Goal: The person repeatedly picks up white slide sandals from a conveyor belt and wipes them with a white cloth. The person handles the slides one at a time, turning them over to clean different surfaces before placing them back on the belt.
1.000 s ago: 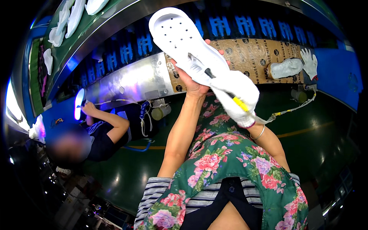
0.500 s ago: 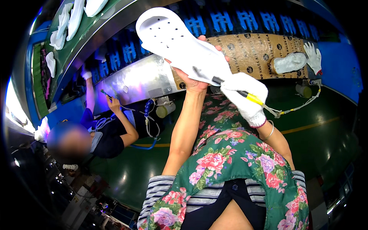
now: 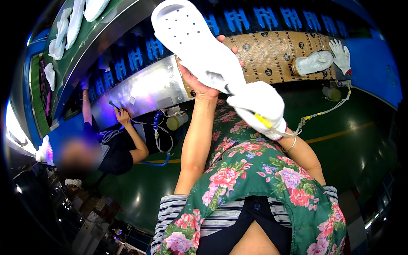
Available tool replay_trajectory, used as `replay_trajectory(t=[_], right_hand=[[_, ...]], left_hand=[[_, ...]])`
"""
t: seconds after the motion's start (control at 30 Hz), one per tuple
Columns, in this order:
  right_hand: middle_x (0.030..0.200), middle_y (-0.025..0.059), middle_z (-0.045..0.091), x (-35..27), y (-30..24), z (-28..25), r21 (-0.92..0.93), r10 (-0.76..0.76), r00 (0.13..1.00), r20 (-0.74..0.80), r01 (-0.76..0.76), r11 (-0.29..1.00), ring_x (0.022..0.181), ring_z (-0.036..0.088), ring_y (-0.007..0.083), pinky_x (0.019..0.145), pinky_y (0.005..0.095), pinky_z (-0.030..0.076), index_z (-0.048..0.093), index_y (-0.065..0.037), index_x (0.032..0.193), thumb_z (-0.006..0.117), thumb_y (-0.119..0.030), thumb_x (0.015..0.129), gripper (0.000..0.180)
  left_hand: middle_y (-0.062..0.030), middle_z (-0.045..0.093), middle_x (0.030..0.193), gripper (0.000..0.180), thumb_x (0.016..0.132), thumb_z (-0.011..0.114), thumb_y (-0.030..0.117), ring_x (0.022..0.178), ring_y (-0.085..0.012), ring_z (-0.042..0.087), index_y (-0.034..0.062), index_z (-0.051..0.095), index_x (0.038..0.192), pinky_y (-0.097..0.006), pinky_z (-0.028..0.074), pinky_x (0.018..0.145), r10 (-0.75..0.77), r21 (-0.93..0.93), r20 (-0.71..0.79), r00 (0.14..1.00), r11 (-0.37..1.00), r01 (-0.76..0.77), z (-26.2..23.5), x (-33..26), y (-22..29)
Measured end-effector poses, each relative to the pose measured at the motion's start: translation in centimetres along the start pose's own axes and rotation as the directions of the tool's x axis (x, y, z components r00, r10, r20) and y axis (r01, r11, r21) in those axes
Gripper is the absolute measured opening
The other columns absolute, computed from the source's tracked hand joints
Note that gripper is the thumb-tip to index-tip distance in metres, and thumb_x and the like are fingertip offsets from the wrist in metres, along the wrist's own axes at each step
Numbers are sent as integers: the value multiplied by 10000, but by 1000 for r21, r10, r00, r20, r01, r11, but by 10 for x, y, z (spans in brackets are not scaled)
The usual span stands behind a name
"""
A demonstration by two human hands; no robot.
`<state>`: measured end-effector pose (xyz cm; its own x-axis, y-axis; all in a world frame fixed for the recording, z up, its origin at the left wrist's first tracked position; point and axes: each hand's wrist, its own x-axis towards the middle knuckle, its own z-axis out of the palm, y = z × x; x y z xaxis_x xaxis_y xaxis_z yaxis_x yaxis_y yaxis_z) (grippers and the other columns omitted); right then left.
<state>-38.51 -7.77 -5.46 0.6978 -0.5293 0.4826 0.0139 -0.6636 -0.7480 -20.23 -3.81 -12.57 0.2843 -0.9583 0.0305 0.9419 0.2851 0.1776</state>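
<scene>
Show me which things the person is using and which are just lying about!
In use:
- white shoe piece, held in the bare left hand
- dark-tipped tool with a yellow band, in the gloved right hand

Seemingly just lying about:
- empty white glove
- pale sole-shaped thing on the cardboard

The floor is dark green and shiny, with a yellow line running across it. A long bench goes from side to side, part silver metal and part covered with brown paper. Behind it stands a row of blue holders. At the far left a bright white light glows, and purple light shines on the silver metal. The bottom left corner is dark and crowded
</scene>
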Motion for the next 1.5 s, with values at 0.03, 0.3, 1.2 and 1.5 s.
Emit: replay_trajectory(t=[0.03, 0.3, 1.2, 1.5], right_hand=[[943, 15, 754, -1, -4, 1, 46, 35, 998, 53, -38, 998, 790, 683, 226, 703, 342, 532, 803, -187, 1038, 810, -91, 749, 305], [942, 53, 757, 2, 5, -6, 167, 71, 995, 63, -81, 983, 848, 716, 223, 743, 338, 555, 791, -119, 955, 805, -69, 766, 196], [1048, 63, 770, 4, -3, -5, 216, 19, 963, 268, -79, 973, 917, 721, 214, 797, 329, 566, 791, -162, 992, 812, -85, 763, 242], [997, 100, 771, 0, -1, -1, 293, 212, 932, 292, -299, 908, 871, 731, 209, 806, 311, 573, 794, -74, 959, 801, -68, 808, 152]], left_hand=[[-189, 528, 1403, 1036, 795, 468, 877, 1157, -490, 580, 167, 362, 1541, -697, 539, 858, 32, -26, -56, 998, 999, -33, 3, -3, -5], [-212, 533, 1295, 1080, 748, 558, 890, 1084, -436, 538, 59, 448, 1429, -562, 487, 863, -184, -42, 35, 982, 982, 186, 3, -9, 5], [-394, 505, 1330, 1048, 816, 561, 799, 1089, -424, 595, 45, 399, 1526, -466, 527, 750, -512, 244, -142, 847, 812, 531, 9, -3, 49], [-373, 524, 1327, 1060, 834, 498, 829, 988, -434, 649, 49, 372, 1541, -485, 575, 756, -435, 176, -84, 896, 879, 443, 3, -7, 42]])
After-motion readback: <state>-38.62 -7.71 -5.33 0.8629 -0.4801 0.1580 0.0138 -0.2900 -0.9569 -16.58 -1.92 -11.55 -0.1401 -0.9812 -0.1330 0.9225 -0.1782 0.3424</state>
